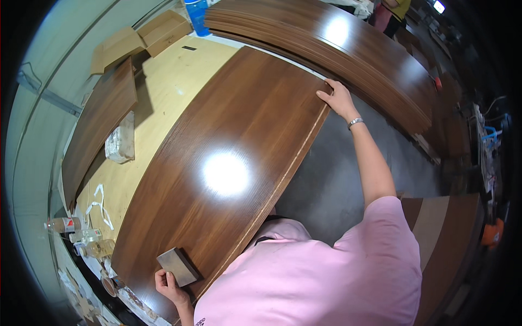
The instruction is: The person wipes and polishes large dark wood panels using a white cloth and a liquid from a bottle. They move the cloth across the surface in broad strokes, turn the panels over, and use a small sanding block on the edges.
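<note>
A long dark brown wood-grain board [244,119] lies slantwise on a pale worktable [168,81], bright glare on its middle. At its near left end my left hand [173,287] is closed on a flat, grey rectangular block [178,266]. The block rests on or just over the board; its exact kind cannot be made out. Thumb and fingers of my right hand [340,100], a metal band at the wrist, grip the board's far right corner. A rough, lighter strip shows along the board's near long edge.
Beyond the board rises a stack of similar brown boards [326,38]. Another board [103,125] leans at the left over a white wrapped block [120,138]. Open cardboard boxes [163,32], a blue container [197,16] and several bottles [98,248] stand along the table edges.
</note>
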Demonstrator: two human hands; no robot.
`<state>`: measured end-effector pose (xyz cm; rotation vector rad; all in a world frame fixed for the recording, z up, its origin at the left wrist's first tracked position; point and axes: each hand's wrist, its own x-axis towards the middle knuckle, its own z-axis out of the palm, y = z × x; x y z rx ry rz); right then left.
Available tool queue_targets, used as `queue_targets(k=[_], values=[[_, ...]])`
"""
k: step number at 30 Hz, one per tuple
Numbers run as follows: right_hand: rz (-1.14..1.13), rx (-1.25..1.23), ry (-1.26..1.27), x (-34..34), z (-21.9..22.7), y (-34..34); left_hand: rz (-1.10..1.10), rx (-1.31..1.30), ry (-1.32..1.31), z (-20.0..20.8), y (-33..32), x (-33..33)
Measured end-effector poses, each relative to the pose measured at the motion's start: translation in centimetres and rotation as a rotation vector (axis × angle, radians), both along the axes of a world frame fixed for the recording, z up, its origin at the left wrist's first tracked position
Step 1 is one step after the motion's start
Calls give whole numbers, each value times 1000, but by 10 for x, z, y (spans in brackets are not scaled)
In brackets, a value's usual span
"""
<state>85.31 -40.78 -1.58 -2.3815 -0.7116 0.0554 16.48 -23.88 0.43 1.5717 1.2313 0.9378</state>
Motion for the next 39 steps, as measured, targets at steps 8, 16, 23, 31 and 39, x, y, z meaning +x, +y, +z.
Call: queue_targets(k=[8, 16, 23, 31, 39], values=[[-348, 370, 597, -62, -24, -26, -40, -53, -124, 1, 5, 39], [-44, 532, 789, -53, -13, -35, -71, -59, -124, -6, 10, 37], [48, 649, 786, -71, -14, -42, -72, -97, -160, 1, 10, 30], [-108, 577, 585, -114, -17, -31, 185, 75, -111, 35, 8, -24], [103, 546, 258, -189, -12, 8, 818, 237, -216, 44, 51, -270]])
